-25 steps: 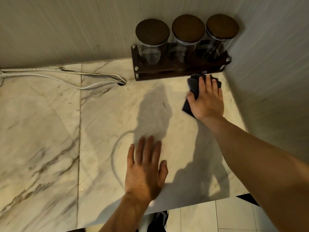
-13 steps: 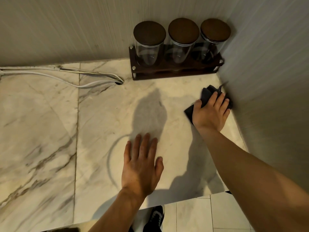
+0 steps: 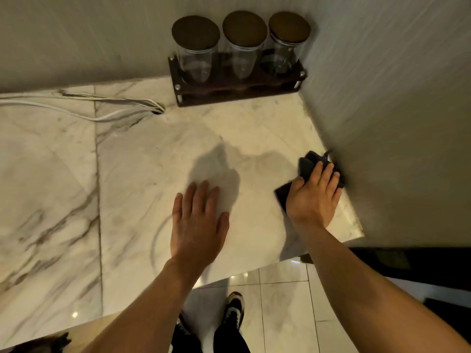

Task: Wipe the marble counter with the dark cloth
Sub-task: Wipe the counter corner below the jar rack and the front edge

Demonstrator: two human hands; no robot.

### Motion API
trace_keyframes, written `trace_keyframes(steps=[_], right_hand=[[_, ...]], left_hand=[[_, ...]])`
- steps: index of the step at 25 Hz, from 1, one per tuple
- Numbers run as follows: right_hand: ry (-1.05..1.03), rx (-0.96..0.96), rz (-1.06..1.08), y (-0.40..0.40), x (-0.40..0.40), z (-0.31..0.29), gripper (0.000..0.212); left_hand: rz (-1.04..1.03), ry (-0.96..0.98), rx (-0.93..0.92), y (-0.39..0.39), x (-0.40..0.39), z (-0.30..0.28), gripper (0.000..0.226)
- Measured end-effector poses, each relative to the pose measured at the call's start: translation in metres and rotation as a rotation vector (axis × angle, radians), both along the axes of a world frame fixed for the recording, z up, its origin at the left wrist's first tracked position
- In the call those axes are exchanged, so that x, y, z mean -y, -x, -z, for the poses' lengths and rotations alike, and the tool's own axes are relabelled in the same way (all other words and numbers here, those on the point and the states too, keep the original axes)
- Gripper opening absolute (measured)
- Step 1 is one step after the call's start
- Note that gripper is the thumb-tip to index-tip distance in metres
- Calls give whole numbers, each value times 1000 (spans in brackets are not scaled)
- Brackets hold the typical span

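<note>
Far off to the left of our left hand [image 3: 197, 222], white cables [image 3: 76, 108] trail across the marble counter [image 3: 63, 174] and drop into a small hole [image 3: 158, 111] in the slab, well beyond our fingertips. A dark grout seam [image 3: 96, 174] runs front to back between those cables and the hand. Our left hand lies palm down on the stone with the fingers spread wide and nothing under it, its shadow stretching away just past the fingertips. A faint curved ring mark [image 3: 155, 240] shows on the marble beside the left wrist.

Well beyond both hands, at the back wall, we see a dark wooden rack [image 3: 239, 94] holding three clear glass jars [image 3: 243, 54] with round brown lids, standing upright side by side in the corner.

Our right hand [image 3: 312, 200] presses flat on the dark cloth [image 3: 308, 163], fingers laid over it and curled slightly at the tips, pinning it to the counter. The cloth sticks out past the fingertips and again at the thumb side near the wrist; its far right edge touches the grey side wall [image 3: 395, 123], close to the counter's front corner.

Below our forearms, past the counter edge, our shoes [image 3: 234, 309] stand on a glossy tiled floor [image 3: 283, 314].
</note>
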State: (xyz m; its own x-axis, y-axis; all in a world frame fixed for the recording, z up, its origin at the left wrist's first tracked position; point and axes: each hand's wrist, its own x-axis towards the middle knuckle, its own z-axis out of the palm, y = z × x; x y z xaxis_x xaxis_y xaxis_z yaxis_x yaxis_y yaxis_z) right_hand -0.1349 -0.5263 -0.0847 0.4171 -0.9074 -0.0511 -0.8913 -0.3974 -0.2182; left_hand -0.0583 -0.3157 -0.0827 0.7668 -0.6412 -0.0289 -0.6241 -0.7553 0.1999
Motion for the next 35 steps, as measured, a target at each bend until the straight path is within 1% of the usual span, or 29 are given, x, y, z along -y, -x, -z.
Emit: trace_keyframes(steps=[7, 12, 18, 24, 29, 33, 35], right_hand=[[2, 26, 72, 48, -22, 0, 59], [-21, 55, 130, 66, -34, 0, 58], [-53, 104, 119, 89, -43, -6, 53], [-155, 206, 55, 104, -72, -12, 51], [-175, 242, -62, 97, -133, -14, 50], [-212, 255, -199, 88, -184, -18, 50], [-256, 230, -249, 81, -208, -25, 56]], left_hand=[[48, 162, -55, -6, -13, -3, 55], [26, 171, -50, 8, -44, -4, 54], [15, 170, -59, 17, -81, -10, 52], [5, 126, -82, 24, -109, -14, 52], [-14, 125, -127, 28, -129, -18, 54], [-53, 135, -164, 25, -145, -27, 55], [-60, 165, -172, 24, -153, -34, 50]])
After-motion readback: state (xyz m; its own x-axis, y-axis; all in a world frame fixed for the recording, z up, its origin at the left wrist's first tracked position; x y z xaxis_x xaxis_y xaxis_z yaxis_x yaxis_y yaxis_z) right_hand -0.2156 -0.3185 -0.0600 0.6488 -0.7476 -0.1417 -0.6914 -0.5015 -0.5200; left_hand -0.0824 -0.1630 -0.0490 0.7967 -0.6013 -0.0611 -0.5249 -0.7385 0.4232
